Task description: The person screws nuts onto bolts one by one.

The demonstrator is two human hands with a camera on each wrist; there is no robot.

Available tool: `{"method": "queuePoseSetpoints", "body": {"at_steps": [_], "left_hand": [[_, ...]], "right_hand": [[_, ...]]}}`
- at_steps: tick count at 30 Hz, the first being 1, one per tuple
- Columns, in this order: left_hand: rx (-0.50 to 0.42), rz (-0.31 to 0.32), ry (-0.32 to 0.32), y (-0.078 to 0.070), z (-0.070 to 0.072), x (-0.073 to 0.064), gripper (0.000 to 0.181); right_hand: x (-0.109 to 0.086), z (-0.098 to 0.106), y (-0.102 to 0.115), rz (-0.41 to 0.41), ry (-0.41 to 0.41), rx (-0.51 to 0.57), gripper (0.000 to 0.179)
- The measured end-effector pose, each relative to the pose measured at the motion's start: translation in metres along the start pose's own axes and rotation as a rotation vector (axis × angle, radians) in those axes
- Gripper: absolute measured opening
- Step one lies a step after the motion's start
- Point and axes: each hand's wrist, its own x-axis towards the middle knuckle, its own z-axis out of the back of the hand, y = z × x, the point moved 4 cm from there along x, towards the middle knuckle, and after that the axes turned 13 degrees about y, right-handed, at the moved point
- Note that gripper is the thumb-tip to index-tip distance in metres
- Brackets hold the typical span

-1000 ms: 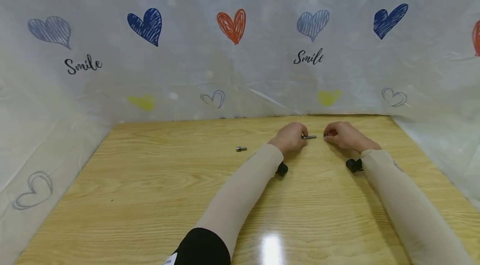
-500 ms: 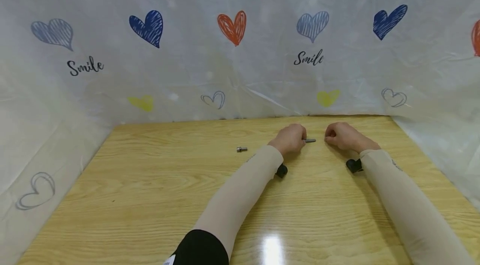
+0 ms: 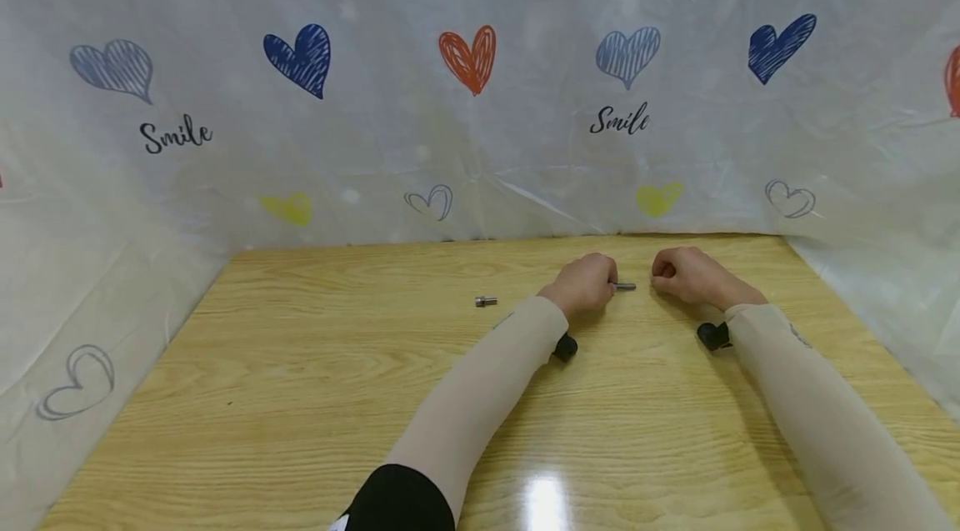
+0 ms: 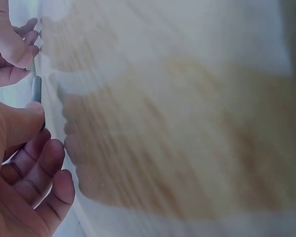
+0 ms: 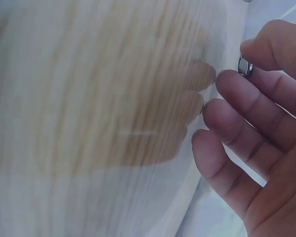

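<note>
My left hand pinches a threaded metal bolt between thumb and fingers, its shank pointing right toward the other hand. The held end of the bolt is hidden by the fingers. A short way to the right, my right hand pinches a small shiny nut between thumb and forefinger, while its other fingers curve loosely in the right wrist view. A gap separates the bolt's tip from the right fingertips. Left of both hands, a shorter bolt with a thick head lies flat on the table.
The wood-grain table ends at a pale sheet printed with hearts, close behind the hands. Black wrist cameras sit under both forearms. Glare shows near the front edge.
The left hand has come slightly nearer in the head view, with the bolt lower and more of it covered. The right hand has barely moved; its nut is now hidden there.
</note>
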Motion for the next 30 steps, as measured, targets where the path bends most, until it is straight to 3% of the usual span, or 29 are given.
{"method": "queuePoseSetpoints", "body": {"at_steps": [17,30], "left_hand": [[-0.056,-0.089,-0.058,-0.001,0.003,-0.019,0.005],[-0.068,-0.157,-0.110,-0.005,0.008,-0.038,0.005]], "right_hand": [[-0.011,0.004,0.013,0.010,-0.044,0.105,0.016],[-0.024,0.005,0.032,0.096,-0.134,0.097,0.013]]}}
